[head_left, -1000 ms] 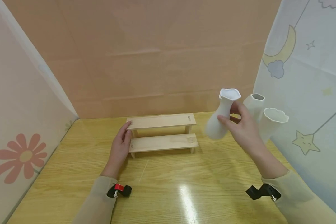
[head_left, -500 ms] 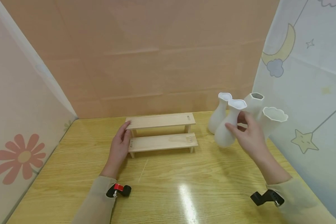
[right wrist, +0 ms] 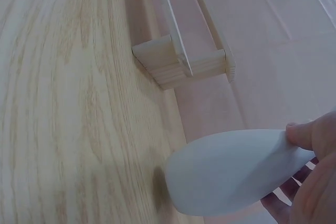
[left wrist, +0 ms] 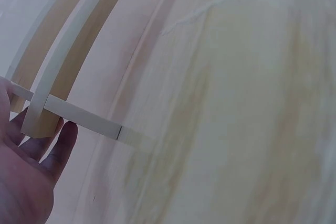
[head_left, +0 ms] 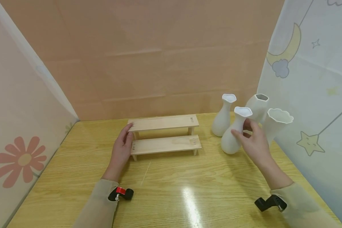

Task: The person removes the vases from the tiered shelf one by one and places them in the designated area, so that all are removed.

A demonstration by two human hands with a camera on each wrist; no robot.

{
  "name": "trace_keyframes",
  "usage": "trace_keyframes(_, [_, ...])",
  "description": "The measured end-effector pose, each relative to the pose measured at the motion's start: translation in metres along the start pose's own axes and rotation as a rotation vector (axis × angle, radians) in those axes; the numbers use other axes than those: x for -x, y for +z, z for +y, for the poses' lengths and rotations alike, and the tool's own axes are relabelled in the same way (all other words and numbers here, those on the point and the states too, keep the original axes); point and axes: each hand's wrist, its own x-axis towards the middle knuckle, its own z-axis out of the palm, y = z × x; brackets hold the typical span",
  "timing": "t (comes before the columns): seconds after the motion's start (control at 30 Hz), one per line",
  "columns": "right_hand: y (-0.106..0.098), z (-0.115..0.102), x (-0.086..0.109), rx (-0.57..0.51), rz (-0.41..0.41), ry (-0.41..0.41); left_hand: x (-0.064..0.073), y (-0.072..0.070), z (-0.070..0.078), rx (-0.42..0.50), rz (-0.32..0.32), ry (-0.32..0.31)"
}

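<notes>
At the left end of a two-tier wooden stand [head_left: 165, 145], my left hand [head_left: 122, 144] grips the upper board's end. The left wrist view shows its fingers [left wrist: 62, 145] bent about the stand's edge. My right hand [head_left: 255, 141] pinches the neck of a white vase [head_left: 231, 141] with a wavy rim, thumb on the near side. That vase leans a little, its base at or just over the tabletop; contact cannot be made out. A matching white vase [head_left: 220, 122] stands upright just behind it, to the left.
Behind my right hand stand a white faceted vase [head_left: 255, 107] and a white scalloped-rim vase [head_left: 275, 125], both partly hidden. The wooden table [head_left: 171, 186] ends at a brown backdrop [head_left: 165, 63], with printed cloth walls on both sides.
My right hand has carried its vase down and to the right, from mid-air to table level, uncovering the matching vase behind. My left hand has stayed on the stand.
</notes>
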Motion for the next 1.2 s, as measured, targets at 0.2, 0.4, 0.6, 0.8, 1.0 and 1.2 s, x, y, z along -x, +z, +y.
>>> trace_keyframes(0.2, [0.0015, 0.0034, 0.0015, 0.004, -0.001, 0.004, 0.0009, -0.0007, 0.0006, -0.001, 0.002, 0.006])
trace_keyframes(0.4, [0.0017, 0.0047, 0.0027, 0.003, -0.006, 0.008, 0.0007, -0.0011, 0.0009, 0.006, 0.007, 0.012])
trace_keyframes(0.6, [0.0013, 0.0054, 0.0043, -0.002, -0.009, 0.005, 0.0001, -0.0010, 0.0008, 0.000, 0.005, 0.016])
trace_keyframes(0.8, [0.0009, 0.0067, 0.0051, -0.001, -0.008, 0.002, 0.0002, -0.0003, 0.0009, -0.011, -0.003, 0.015])
trace_keyframes(1.0, [0.0003, 0.0066, 0.0067, 0.006, -0.011, 0.009, 0.0006, -0.0003, 0.0017, -0.003, -0.006, 0.019])
trace_keyframes(1.2, [0.0011, 0.0091, 0.0075, 0.000, -0.024, 0.006, 0.0011, -0.0010, 0.0019, -0.002, -0.002, 0.019])
